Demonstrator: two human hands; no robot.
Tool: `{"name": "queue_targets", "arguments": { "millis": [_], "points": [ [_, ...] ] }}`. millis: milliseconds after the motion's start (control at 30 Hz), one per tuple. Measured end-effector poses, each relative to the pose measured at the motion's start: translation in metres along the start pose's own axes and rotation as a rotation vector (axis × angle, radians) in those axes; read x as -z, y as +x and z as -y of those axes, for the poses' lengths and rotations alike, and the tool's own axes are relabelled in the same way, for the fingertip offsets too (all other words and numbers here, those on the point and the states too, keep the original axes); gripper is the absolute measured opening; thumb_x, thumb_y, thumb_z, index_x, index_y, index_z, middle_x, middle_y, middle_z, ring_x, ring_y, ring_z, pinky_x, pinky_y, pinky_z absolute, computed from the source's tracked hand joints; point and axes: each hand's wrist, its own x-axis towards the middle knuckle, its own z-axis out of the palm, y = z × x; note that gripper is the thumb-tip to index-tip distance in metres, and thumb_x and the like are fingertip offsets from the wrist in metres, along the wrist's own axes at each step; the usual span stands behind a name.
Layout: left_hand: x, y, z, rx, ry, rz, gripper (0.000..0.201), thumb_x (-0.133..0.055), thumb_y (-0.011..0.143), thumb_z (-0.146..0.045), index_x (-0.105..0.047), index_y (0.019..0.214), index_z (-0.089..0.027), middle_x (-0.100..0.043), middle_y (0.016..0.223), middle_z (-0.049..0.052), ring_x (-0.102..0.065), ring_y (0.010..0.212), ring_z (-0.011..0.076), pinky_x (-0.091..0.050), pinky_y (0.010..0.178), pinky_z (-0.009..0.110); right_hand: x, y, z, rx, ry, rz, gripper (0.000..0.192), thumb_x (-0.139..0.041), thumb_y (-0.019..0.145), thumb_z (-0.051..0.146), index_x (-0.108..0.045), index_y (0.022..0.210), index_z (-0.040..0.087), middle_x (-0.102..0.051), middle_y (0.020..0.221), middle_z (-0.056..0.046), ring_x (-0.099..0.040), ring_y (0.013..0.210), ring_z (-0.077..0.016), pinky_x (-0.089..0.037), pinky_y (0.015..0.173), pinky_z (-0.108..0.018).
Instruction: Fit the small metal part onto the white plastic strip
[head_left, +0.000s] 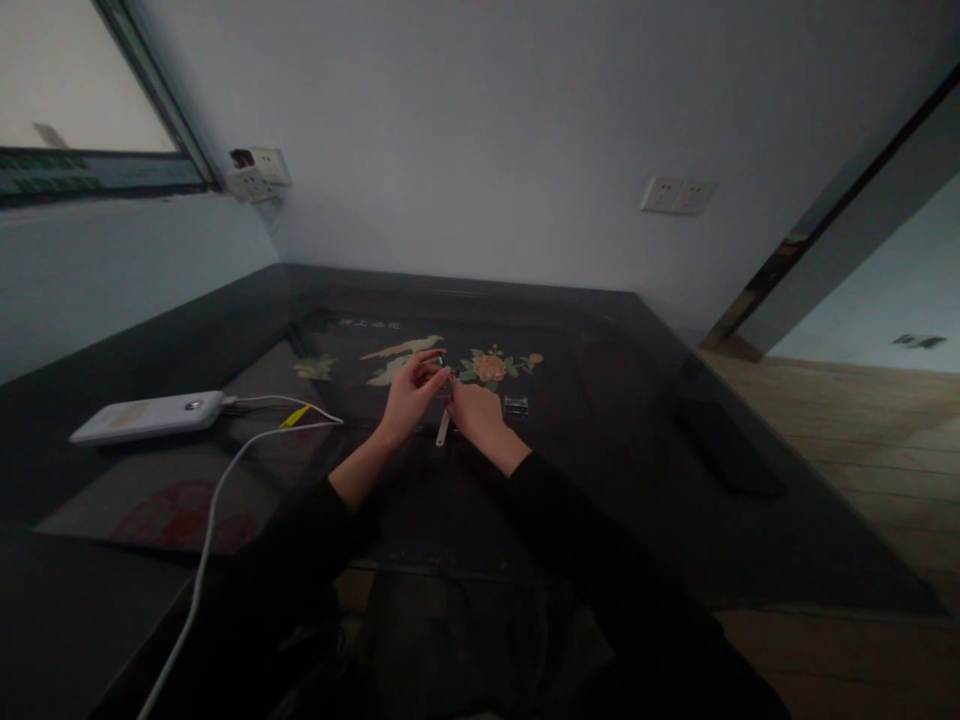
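My left hand (410,393) and my right hand (477,414) meet over the middle of a dark glass-topped table (645,480). Between their fingertips they pinch a small object, with a thin white strip (443,428) hanging down from it toward the tabletop. The object itself is too small and dim to identify. Both arms wear black sleeves. A small clear box-like item (515,405) lies on the table just right of my right hand.
A white power bank (146,416) lies at the left with white cables (225,480) running off the front edge. Under the glass lies a painted bird-and-flower panel (487,366). Wall sockets (677,195) sit on the back wall; wooden floor (862,430) lies right.
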Motion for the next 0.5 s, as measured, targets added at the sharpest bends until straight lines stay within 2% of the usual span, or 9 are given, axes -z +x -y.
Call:
{"name": "queue_targets", "arguments": {
  "millis": [67,133,367,500],
  "points": [
    [-0.001,0.0,-0.001,-0.007,0.007,-0.006,0.037,-0.067,0.076,-0.028,-0.058,0.11,-0.015,-0.067,0.076,0.002,-0.064,0.069,0.0132,-0.052,0.067,0.026,-0.007,0.004,0.008,-0.039,0.0,0.011,0.041,-0.047,0.092,0.041,-0.05,0.125,0.016,-0.071,0.1,-0.015,-0.068,0.093,-0.0256,-0.049,0.075,-0.033],
    [-0.001,0.0,-0.001,-0.01,-0.001,-0.009,0.037,-0.067,0.076,-0.029,-0.058,0.11,-0.015,-0.067,0.076,0.001,-0.064,0.068,0.0131,-0.052,0.066,0.026,-0.013,0.007,0.012,-0.046,-0.007,0.01,0.045,-0.05,0.09,0.042,-0.047,0.127,0.015,-0.071,0.099,-0.015,-0.068,0.093,-0.0261,-0.05,0.075,-0.034],
    [0.0,0.001,0.0,-0.023,-0.009,-0.015,0.036,-0.066,0.077,-0.028,-0.058,0.11,-0.015,-0.065,0.073,0.001,-0.063,0.067,0.012,-0.052,0.065,0.025,-0.024,0.008,0.014,-0.076,-0.021,-0.022,0.032,-0.042,0.092,0.026,-0.047,0.122,0.014,-0.071,0.096,-0.015,-0.069,0.091,-0.025,-0.05,0.074,-0.033],
    [0.002,0.002,-0.002,-0.026,-0.004,-0.014,0.036,-0.066,0.077,-0.03,-0.059,0.109,-0.016,-0.065,0.072,0.0,-0.062,0.065,0.0122,-0.052,0.065,0.026,-0.024,0.006,0.012,-0.08,-0.001,-0.041,0.032,-0.035,0.093,0.018,-0.045,0.124,0.014,-0.071,0.099,-0.016,-0.07,0.089,-0.0264,-0.051,0.073,-0.036]
  ]
}}
